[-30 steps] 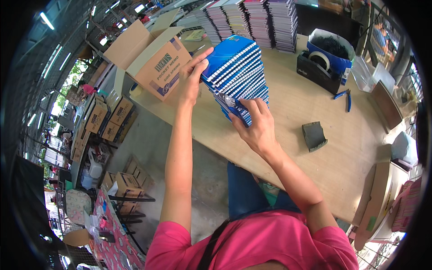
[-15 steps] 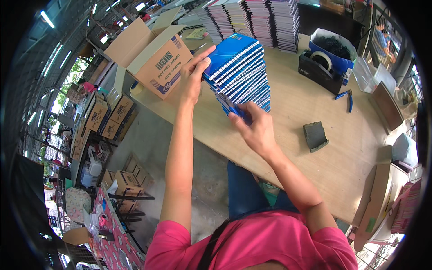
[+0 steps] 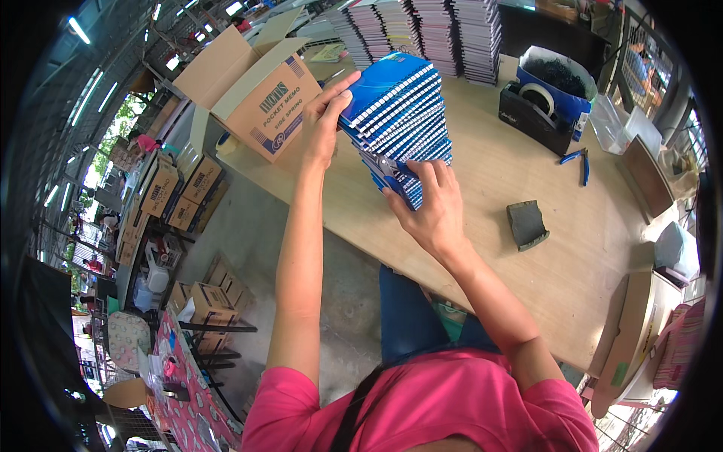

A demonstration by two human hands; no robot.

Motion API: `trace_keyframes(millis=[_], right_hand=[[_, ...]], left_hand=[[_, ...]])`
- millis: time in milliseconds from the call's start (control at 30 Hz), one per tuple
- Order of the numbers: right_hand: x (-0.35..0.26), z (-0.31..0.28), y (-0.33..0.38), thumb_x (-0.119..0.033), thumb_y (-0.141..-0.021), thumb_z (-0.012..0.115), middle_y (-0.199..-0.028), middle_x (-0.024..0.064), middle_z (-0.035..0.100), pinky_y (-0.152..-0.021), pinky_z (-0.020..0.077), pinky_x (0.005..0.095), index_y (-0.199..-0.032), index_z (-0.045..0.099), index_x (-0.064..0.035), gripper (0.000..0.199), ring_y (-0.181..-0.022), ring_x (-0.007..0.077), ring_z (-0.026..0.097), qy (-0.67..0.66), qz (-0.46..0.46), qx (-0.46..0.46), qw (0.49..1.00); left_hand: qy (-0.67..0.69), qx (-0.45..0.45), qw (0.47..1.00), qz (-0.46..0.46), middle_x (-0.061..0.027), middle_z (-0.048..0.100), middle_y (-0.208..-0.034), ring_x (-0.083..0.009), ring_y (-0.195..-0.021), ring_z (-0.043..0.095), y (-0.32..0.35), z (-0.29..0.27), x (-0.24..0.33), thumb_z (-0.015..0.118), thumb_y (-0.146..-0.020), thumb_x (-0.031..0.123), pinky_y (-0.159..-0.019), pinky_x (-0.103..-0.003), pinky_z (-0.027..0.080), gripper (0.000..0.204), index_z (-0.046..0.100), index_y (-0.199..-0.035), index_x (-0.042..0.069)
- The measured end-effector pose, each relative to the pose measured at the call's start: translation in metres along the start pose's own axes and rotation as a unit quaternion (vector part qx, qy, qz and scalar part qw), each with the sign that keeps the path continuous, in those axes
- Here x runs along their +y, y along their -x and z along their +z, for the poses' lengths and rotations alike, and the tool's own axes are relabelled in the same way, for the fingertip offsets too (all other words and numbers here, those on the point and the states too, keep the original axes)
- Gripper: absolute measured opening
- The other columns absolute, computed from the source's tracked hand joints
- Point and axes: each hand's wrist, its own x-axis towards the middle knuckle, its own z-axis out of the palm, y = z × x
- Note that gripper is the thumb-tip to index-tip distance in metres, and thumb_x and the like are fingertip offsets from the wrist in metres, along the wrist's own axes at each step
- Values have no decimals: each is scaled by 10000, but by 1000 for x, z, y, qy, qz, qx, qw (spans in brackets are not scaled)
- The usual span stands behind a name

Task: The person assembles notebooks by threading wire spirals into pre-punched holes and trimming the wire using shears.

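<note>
Notebooks (image 3: 413, 124) — tall blue stack on table (image 3: 486, 154), right of open carton (image 3: 269, 109). Left hand (image 3: 324, 120) pinches top corner, thumb above. Right hand (image 3: 431, 202) closed round blue-handled pliers (image 3: 386, 167); bite unclear. Advised: brace stack firmly — keep tips at ends of spirals (image 3: 396, 95), sparing covers (image 3: 380, 81).

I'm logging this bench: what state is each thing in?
Notebooks: stacked, held by left hand
Held tool: in right hand, opening unclear
Box: open, flaps spread
Pliers: lying down, handles spread
Back books: stacked in columns
Blue carton: open-topped, dark contents showing
Dark piece: lying loose
</note>
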Motion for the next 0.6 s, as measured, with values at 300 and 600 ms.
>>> trace_keyframes(millis=[300,600], right_hand=[[10,-6,-8,-278,-836,739,-831,176,629,-672,501,405,-965,618,23,349,-754,285,639,-278,243,-119,922],[1,1,8,-269,-728,806,-973,143,555,-802,436,453,-1079,583,-39,475,-925,338,545,24,17,-8,1000]], left_hand=[[17,-6,1000,11,-28,669,-1174,-77,-933,622,0,0,-3,525,-941,310,-802,-264,541,426,653,-1302,124],[12,-6,1000,20,-30,671,-1170,-78,-919,619,-1,0,-4,526,-938,314,-792,-261,545,430,655,-1300,122]])
